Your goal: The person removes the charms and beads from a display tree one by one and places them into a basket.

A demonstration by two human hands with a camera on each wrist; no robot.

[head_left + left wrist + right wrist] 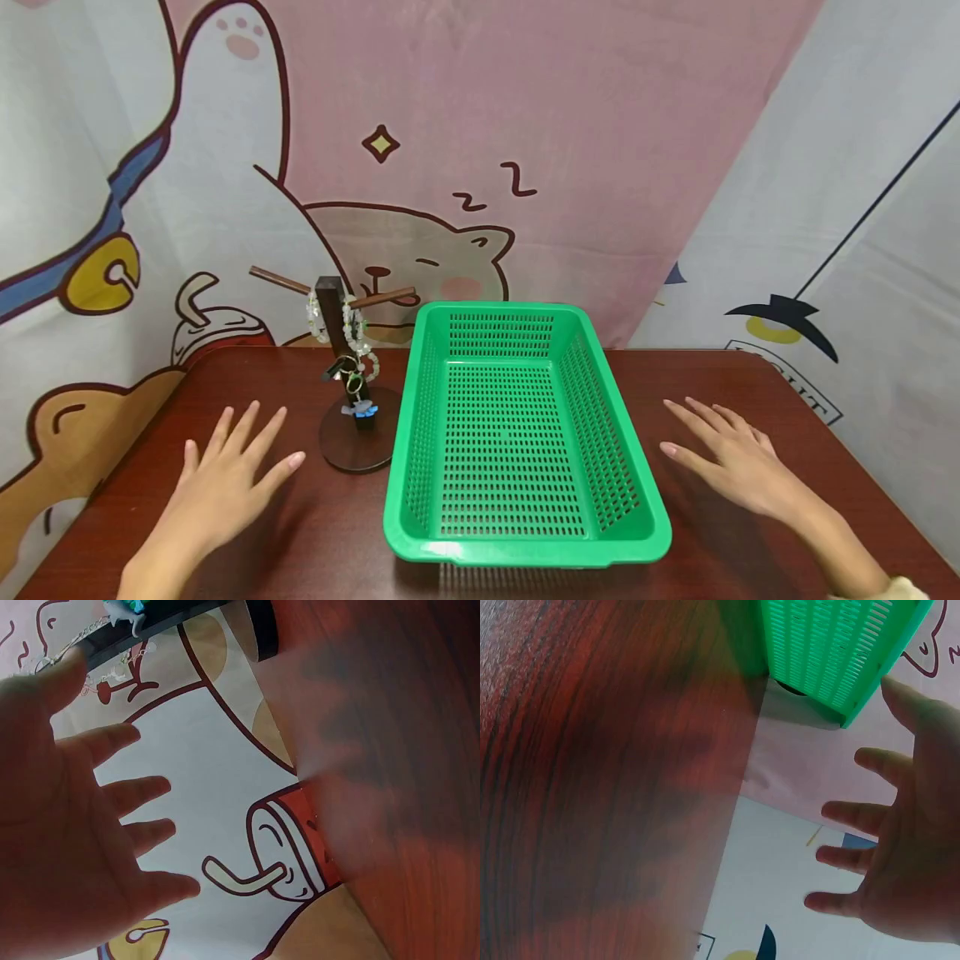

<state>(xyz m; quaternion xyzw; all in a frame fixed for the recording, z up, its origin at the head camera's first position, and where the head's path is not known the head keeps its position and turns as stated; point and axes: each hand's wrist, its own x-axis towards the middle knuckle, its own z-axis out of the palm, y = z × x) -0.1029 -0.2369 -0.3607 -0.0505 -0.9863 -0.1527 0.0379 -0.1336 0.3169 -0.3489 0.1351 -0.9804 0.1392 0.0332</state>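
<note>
A green perforated basket point(527, 551) stands on the table, with nothing visible inside. Left of it is a dark wooden stand point(330, 310) with two side arms, from which beaded bracelets point(354, 325) and small trinkets point(362, 408) hang. The left hand point(217, 492), fingers spread, is over the table left of the stand and holds nothing; the left wrist view shows this hand point(97, 802) from the palm side. To the right of the basket, the right hand point(738, 458) is also spread and holds nothing, as the right wrist view shows point(900, 825).
The dark red wooden table point(720, 550) reaches back to a cartoon-printed cloth point(585, 150) hanging behind it. The stand's round base point(352, 450) is close beside the basket's left wall.
</note>
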